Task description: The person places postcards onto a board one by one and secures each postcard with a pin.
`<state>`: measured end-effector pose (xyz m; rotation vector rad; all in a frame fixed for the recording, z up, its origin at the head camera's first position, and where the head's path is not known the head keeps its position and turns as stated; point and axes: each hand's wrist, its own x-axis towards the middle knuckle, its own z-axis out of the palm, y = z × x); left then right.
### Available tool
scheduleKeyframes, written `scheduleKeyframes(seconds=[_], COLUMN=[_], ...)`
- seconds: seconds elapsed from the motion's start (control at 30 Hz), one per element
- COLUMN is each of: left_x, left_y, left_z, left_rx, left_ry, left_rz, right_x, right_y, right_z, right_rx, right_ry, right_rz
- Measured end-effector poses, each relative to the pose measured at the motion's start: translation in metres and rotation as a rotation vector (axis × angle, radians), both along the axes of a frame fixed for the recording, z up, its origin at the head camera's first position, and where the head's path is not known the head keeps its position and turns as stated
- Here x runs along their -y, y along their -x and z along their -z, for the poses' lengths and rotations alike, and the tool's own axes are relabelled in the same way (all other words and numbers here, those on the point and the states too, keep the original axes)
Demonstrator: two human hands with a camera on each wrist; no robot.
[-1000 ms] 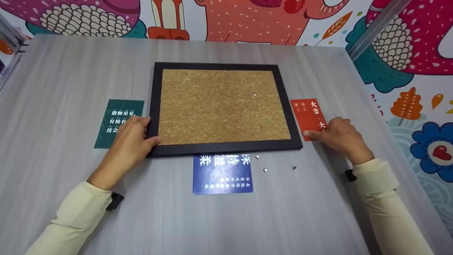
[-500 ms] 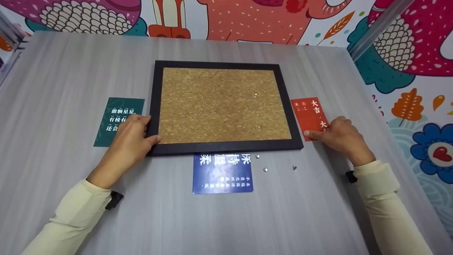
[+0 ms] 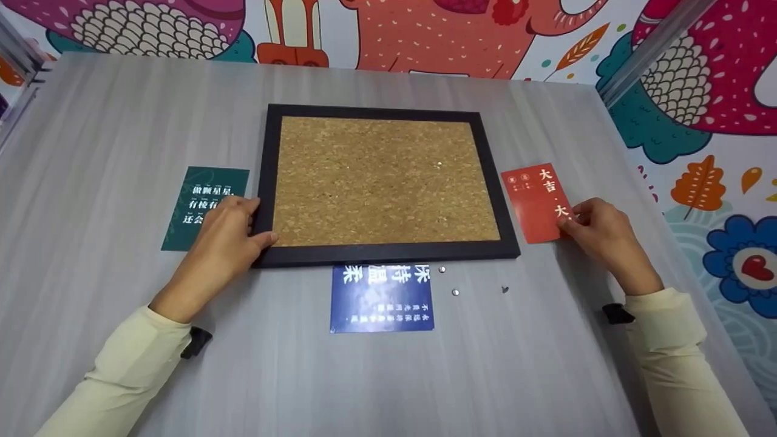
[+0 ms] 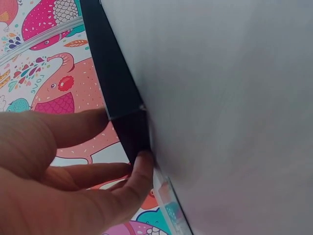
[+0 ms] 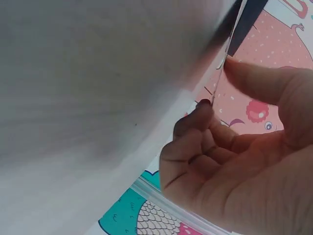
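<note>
A black-framed cork board (image 3: 364,188) lies flat in the middle of the table. My left hand (image 3: 221,243) grips its lower left corner, the thumb on the front of the frame and the fingers against the side; the left wrist view shows the dark frame edge (image 4: 112,73) between them. Right of the board, my right hand (image 3: 610,237) pinches a red card (image 3: 531,200) with white characters by its lower right edge. Seen edge-on in the right wrist view, the thin card (image 5: 221,78) sits between thumb and fingers, tilted off the table.
A green card (image 3: 200,182) lies left of the board, partly under the left hand. Below the board is a blue card (image 3: 382,306), its top edge against the frame. Loose metal thumbtacks (image 3: 455,292) lie beside it. A patterned wall (image 3: 449,36) borders the table.
My right hand has shifted right from pressing the red card's lower left to pinching its right edge, and the card has turned slightly and lifted. The left hand stays on the board.
</note>
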<state>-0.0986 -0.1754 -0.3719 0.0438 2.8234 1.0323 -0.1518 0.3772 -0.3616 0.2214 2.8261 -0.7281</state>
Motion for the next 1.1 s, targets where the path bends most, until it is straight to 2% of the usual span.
scheduleKeyframes(seconds=[0.1,0.3,0.47,0.8,0.93,1.1], left_x=[0.000,0.000,0.001,0.001,0.003,0.003], left_y=[0.000,0.001,0.001,0.002,0.003,0.003], left_z=[0.000,0.001,0.002,0.002,0.003,0.003], left_rx=[-0.009,-0.005,-0.002,-0.005,-0.006,-0.001], left_ry=[0.000,-0.001,0.000,-0.009,-0.002,-0.002], left_rz=[0.005,-0.001,0.000,0.002,0.003,0.003], right_x=[-0.005,-0.013,-0.014,-0.015,-0.014,-0.013], right_y=[-0.002,-0.006,-0.009,-0.010,-0.010,-0.010], right_z=[-0.003,-0.009,-0.011,-0.013,-0.013,-0.014], right_rx=[-0.030,-0.033,-0.015,-0.014,-0.057,-0.084], right_ry=[0.047,0.137,0.194,0.417,0.483,0.508], right_rz=[-0.017,-0.018,0.030,0.175,0.185,0.186])
